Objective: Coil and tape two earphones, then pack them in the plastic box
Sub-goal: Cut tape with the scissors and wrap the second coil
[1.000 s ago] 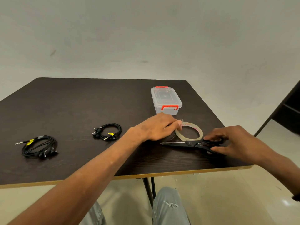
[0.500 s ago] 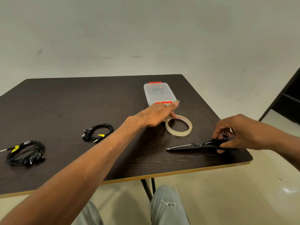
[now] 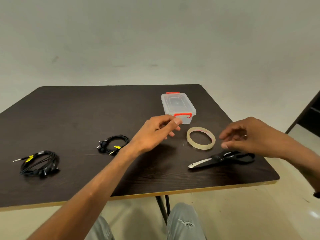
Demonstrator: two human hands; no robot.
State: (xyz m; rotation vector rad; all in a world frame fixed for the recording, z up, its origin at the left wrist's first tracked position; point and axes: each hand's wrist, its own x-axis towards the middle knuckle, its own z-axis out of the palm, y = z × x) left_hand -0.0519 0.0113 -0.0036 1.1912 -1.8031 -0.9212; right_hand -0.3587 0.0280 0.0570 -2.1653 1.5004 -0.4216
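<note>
Both hands have lifted since half a second ago: the right hand (image 3: pixel 254 137) has let go of the scissors (image 3: pixel 223 158), which lie flat near the table's front edge, and hovers with fingers loosely curled, holding nothing I can make out. Left hand (image 3: pixel 155 132) seems to pinch a small cut strip of tape at its fingertips, though the strip is too faint to confirm. Two coiled earphones lie apart, the nearer coil (image 3: pixel 113 143) by the left wrist and the far coil (image 3: pixel 39 163) off left, probably awaiting that strip. Tape roll (image 3: pixel 200 140) lies flat between the hands; the plastic box (image 3: pixel 178 106) sits shut behind it. Dark wood-grain table (image 3: pixel 78 110), plain pale wall, glossy tiled floor
</note>
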